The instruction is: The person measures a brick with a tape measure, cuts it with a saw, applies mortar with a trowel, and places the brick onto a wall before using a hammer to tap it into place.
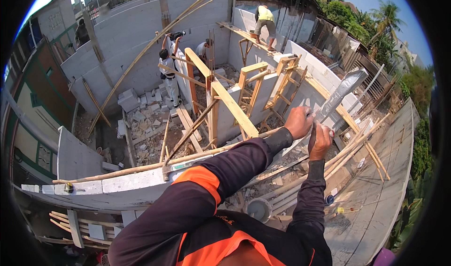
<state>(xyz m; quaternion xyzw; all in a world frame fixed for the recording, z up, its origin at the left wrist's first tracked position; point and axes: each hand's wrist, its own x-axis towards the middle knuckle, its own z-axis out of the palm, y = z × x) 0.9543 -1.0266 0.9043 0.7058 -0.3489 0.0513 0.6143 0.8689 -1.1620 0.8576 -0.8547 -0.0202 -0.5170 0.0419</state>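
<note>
Both of my hands are raised together over the wall at the right of centre. My left hand (300, 122) has its fingers curled closed at the near end of a long, clear, shiny plastic bag (339, 97). Just below and to the right, my right hand (320, 141) is closed too, fingertips pinched at the same end. The bag stretches away from my fingers toward the upper right and widens at its far end. Exactly how the fingers grip its end is partly hidden. Nothing else shows in either hand.
A white block wall (136, 180) and a bamboo pole (108, 176) run across in front of me. Timber frames (235, 107) stand beyond. Below is a bucket (259, 209). One co-worker (170, 73) lifts a dark tool; another (265, 22) stands on a plank. Rubble (149, 118) covers the ground.
</note>
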